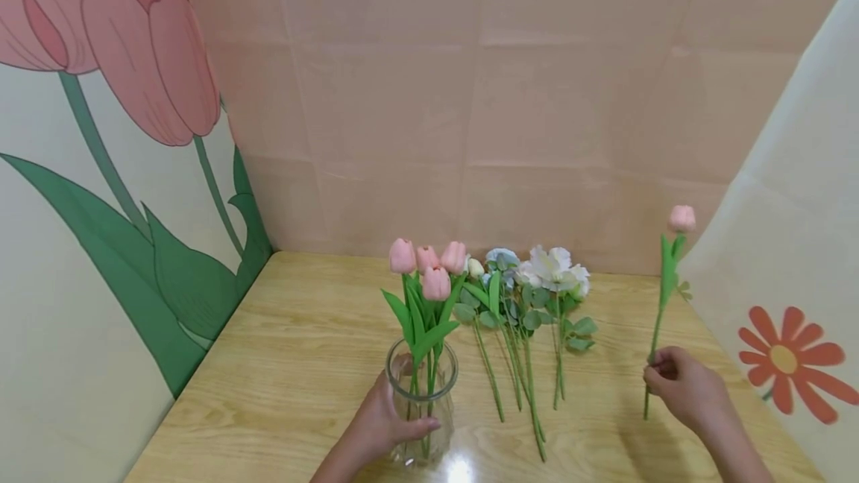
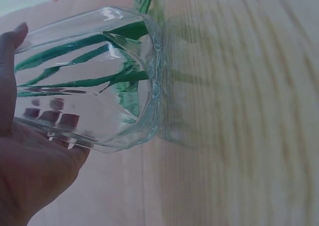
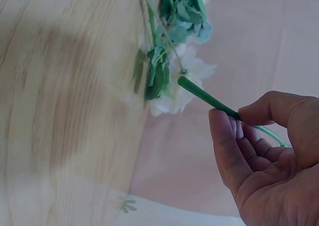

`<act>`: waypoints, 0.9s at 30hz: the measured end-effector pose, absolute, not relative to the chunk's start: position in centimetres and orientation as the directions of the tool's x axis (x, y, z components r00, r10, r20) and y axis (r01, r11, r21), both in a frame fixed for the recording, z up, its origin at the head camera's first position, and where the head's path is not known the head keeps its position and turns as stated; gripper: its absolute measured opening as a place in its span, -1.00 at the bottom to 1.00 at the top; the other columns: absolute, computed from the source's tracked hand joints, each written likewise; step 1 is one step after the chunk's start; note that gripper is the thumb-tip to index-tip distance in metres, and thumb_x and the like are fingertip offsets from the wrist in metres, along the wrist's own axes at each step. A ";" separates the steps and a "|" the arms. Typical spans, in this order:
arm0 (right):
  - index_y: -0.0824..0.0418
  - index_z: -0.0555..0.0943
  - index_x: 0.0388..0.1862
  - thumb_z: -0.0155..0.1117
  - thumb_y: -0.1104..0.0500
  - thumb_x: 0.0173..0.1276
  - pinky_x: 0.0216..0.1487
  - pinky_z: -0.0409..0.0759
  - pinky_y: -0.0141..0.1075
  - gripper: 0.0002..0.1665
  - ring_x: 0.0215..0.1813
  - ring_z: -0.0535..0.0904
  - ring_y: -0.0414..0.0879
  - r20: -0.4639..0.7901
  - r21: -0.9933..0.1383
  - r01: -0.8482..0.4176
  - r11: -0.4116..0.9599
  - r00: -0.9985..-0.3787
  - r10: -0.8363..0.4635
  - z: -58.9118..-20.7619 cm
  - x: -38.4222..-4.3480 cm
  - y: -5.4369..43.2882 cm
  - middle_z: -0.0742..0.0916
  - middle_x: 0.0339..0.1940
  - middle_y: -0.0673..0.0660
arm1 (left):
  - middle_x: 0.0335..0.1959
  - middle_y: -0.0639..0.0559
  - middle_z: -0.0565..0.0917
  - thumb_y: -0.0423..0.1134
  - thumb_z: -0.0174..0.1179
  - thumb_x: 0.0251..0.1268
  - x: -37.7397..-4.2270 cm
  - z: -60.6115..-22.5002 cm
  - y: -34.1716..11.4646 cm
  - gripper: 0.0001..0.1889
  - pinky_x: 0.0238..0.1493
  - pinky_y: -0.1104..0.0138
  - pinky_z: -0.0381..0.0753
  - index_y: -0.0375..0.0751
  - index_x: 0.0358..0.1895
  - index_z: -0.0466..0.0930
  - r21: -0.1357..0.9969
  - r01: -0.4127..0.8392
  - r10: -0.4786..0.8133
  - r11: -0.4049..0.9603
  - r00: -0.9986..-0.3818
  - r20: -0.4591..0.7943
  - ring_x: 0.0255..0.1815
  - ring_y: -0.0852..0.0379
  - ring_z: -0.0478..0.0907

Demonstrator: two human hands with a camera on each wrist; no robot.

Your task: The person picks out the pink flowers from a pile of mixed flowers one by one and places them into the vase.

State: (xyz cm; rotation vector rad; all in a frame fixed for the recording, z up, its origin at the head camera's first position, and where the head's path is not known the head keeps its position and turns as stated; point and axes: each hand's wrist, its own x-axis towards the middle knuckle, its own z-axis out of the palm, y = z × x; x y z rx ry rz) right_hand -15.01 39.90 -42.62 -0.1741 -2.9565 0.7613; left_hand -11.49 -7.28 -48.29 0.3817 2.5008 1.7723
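Note:
My left hand (image 1: pixel 392 416) grips a clear glass vase (image 1: pixel 443 393) around its side; the vase stands on the wooden table. Several pink tulips (image 1: pixel 436 284) with green leaves rise out of it. In the left wrist view, green stems (image 2: pixel 75 81) show through the glass, and fingertips press its far wall. At the right, my right hand (image 1: pixel 687 390) pinches a single pink tulip (image 1: pixel 682 218) low on its stem, holding it upright. The right wrist view shows the cut end of that stem (image 3: pixel 199 92) poking out between thumb and forefinger.
Between the hands, several loose flowers lie on the table (image 1: pixel 288 349): a white bloom (image 1: pixel 553 268), a blue one (image 1: pixel 502 258) and green stems (image 1: pixel 530 393) pointing toward me. A pink backdrop (image 1: pixel 470 110) closes off the back, with flower-printed sheets (image 1: pixel 781 360) at both sides.

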 end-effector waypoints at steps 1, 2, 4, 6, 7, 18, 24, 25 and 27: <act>0.39 0.54 -0.04 0.20 0.10 0.41 -0.33 0.60 -0.21 -0.65 -0.21 0.70 0.08 0.052 -0.486 0.087 0.869 -0.990 0.128 -42.6 -14.9 39.8 0.76 -0.22 0.22 | 0.36 -0.10 0.49 -0.01 0.63 -0.12 -11.5 -48.3 -7.3 0.02 0.31 -0.44 0.25 0.03 0.47 0.24 0.936 0.169 0.229 0.310 -0.968 0.099 0.40 -0.29 0.36; 0.39 0.53 -0.02 0.19 0.10 0.41 -0.33 0.62 -0.18 -0.64 -0.19 0.70 0.09 0.050 -0.489 0.086 0.868 -0.991 0.126 -42.5 -14.9 39.6 0.76 -0.22 0.22 | 0.36 -0.10 0.49 -0.01 0.63 -0.12 -11.5 -48.3 -7.3 0.01 0.31 -0.44 0.25 0.03 0.47 0.24 0.936 0.167 0.229 0.310 -0.969 0.097 0.40 -0.28 0.37; 0.42 0.52 0.02 0.19 0.08 0.44 -0.29 0.67 -0.10 -0.59 -0.15 0.70 0.15 0.046 -0.500 0.078 0.863 -0.992 0.117 -42.3 -14.7 39.1 0.75 -0.19 0.24 | 0.36 -0.10 0.49 -0.01 0.63 -0.12 -11.5 -48.2 -7.3 0.01 0.32 -0.44 0.24 0.03 0.47 0.25 0.937 0.161 0.226 0.310 -0.970 0.092 0.40 -0.28 0.36; 0.44 0.51 0.04 0.18 0.08 0.45 -0.26 0.69 -0.03 -0.57 -0.14 0.70 0.17 0.054 -0.506 0.065 0.860 -0.993 0.107 -42.0 -14.4 38.5 0.75 -0.18 0.24 | 0.36 -0.10 0.48 -0.01 0.63 -0.12 -11.5 -48.2 -7.3 0.02 0.32 -0.44 0.23 0.03 0.48 0.24 0.938 0.153 0.223 0.312 -0.971 0.084 0.41 -0.29 0.36; 0.45 0.51 0.05 0.17 0.08 0.46 -0.26 0.69 -0.03 -0.57 -0.13 0.70 0.18 0.058 -0.506 0.058 0.860 -0.993 0.101 -41.9 -14.2 38.1 0.75 -0.18 0.23 | 0.37 -0.11 0.48 -0.01 0.63 -0.11 -11.5 -48.1 -7.3 0.02 0.31 -0.45 0.23 0.02 0.48 0.24 0.937 0.154 0.224 0.313 -0.971 0.085 0.41 -0.30 0.35; 0.38 0.55 -0.01 0.23 0.16 0.43 -0.25 0.67 -0.06 -0.69 -0.16 0.72 0.13 0.162 -0.499 -0.028 0.866 -0.985 0.062 -40.7 -12.8 34.3 0.76 -0.21 0.18 | 0.37 -0.12 0.47 -0.03 0.62 -0.10 -11.4 -48.1 -7.4 0.02 0.33 -0.46 0.18 0.02 0.49 0.22 0.938 0.171 0.234 0.302 -0.967 0.101 0.41 -0.31 0.34; 0.37 0.55 -0.05 0.26 0.23 0.41 -0.28 0.73 -0.14 -0.76 -0.18 0.72 0.10 0.205 -0.522 -0.064 0.850 -0.977 0.052 -40.6 -12.2 32.9 0.75 -0.23 0.17 | 0.37 -0.14 0.46 -0.05 0.61 -0.07 -11.4 -48.0 -7.4 0.00 0.32 -0.48 0.16 0.04 0.49 0.23 0.941 0.182 0.245 0.286 -0.963 0.112 0.41 -0.32 0.33; 0.37 0.55 -0.06 0.26 0.24 0.40 -0.28 0.74 -0.15 -0.77 -0.18 0.72 0.09 0.211 -0.525 -0.071 0.848 -0.976 0.050 -40.5 -12.1 32.7 0.75 -0.24 0.16 | 0.37 -0.13 0.46 -0.04 0.62 -0.07 -11.4 -48.0 -7.4 0.00 0.32 -0.48 0.16 0.04 0.48 0.23 0.941 0.180 0.245 0.286 -0.963 0.110 0.41 -0.32 0.33; 0.36 0.56 -0.07 0.26 0.26 0.40 -0.28 0.74 -0.18 -0.79 -0.18 0.71 0.08 0.222 -0.530 -0.084 0.844 -0.974 0.043 -40.4 -11.9 32.2 0.74 -0.24 0.16 | 0.37 -0.14 0.46 -0.04 0.62 -0.08 -11.4 -48.0 -7.4 0.00 0.33 -0.48 0.16 0.03 0.48 0.23 0.941 0.179 0.244 0.286 -0.964 0.109 0.41 -0.32 0.33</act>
